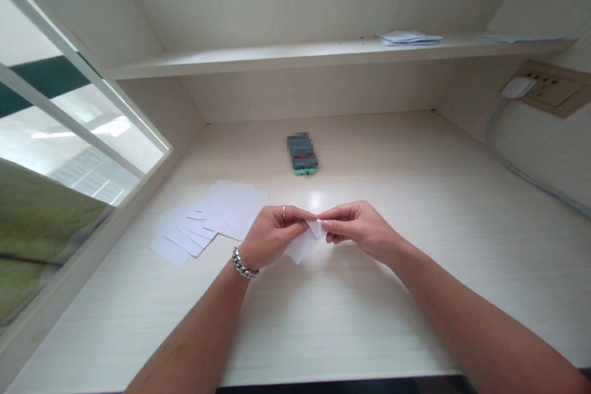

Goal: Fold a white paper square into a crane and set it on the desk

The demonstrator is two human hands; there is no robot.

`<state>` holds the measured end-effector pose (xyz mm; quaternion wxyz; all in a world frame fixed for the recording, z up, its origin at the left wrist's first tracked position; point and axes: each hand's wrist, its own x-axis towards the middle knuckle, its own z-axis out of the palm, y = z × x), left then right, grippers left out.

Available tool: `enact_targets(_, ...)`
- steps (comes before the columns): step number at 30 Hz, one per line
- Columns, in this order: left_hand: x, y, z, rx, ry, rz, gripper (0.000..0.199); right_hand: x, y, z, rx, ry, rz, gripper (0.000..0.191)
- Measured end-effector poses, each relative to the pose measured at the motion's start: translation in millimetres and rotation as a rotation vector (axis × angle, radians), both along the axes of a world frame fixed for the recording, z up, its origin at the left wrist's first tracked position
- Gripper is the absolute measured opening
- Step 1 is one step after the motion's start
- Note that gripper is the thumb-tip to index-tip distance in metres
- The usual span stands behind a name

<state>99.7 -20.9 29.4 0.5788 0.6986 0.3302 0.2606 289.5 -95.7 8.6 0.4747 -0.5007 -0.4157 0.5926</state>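
Note:
A small white sheet of paper [302, 247] is held between both hands above the middle of the desk, with a folded flap at its upper right. My left hand [276, 229], with a ring and a chain bracelet, pinches its upper edge between thumb and index finger. On the right side, my right hand [357, 223] pinches the folded corner, its fingertips almost meeting those of my left hand. Several loose white papers [237, 200] lie overlapping on the desk, left of and beyond my left hand.
A dark phone-like object with a green end [303, 154] lies farther back on the desk [369, 332]. Above runs a shelf [277, 60] bearing folded papers [409, 38]. A white plug [518, 87] with a grey cable sits in the right wall's socket. A window frame borders the left.

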Motion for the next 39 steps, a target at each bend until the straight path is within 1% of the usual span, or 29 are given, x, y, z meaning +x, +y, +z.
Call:
enact_targets(5,-0.3,-0.5,-1.5,0.05,0.033,-0.019,0.015,1.8,0.2,1.0,-0.014,0.021,0.001,0.032)
enact_targets(9,-0.4,-1.2,-0.9,0.074,0.076,-0.056,0.016,1.0,0.3,-0.4,-0.02,0.022,0.016,0.029)
enact_targets(13,0.1,-1.6,-1.7,0.121,0.12,-0.053,0.017,-1.4,0.7,-2.9,-0.02,0.012,0.028,0.032)
enact_targets(18,1.4,-1.5,-4.2,0.095,0.045,-0.033,0.015,-1.0,0.5,-2.8,-0.01,-0.04,0.01,0.029)
enact_targets(22,0.8,-1.8,-4.7,0.084,0.077,-0.024,0.015,0.5,0.3,-2.6,-0.007,-0.045,0.028,0.032)
enact_targets(26,-0.8,-1.2,-1.9,0.062,0.085,-0.033,0.016,0.1,0.3,-2.9,0.007,-0.036,0.021,0.032)
enact_targets(28,-1.7,0.2,0.2,0.045,0.061,-0.032,0.016,-0.3,0.0,-2.2,0.015,-0.034,0.002,0.032)
enact_targets(30,-2.7,2.3,1.4,-0.006,0.01,-0.022,0.02,-0.4,-0.6,-1.0,0.02,-0.032,-0.025,0.033)
enact_targets(33,-3.8,5.9,0.8,-0.157,-0.103,0.024,0.031,-0.2,-1.6,1.3,0.029,-0.031,-0.05,0.034)
enact_targets(35,-3.6,7.2,-0.1,-0.246,-0.164,0.093,0.032,-0.5,-2.1,2.5,0.033,-0.048,-0.061,0.033)
enact_targets(37,-2.3,6.6,-0.1,-0.267,-0.162,0.15,0.029,-1.3,-2.4,3.2,0.03,-0.075,-0.068,0.03)
enact_targets(39,-0.4,4.3,0.6,-0.225,-0.086,0.141,0.03,-2.6,-2.5,3.2,0.029,-0.093,-0.065,0.027)
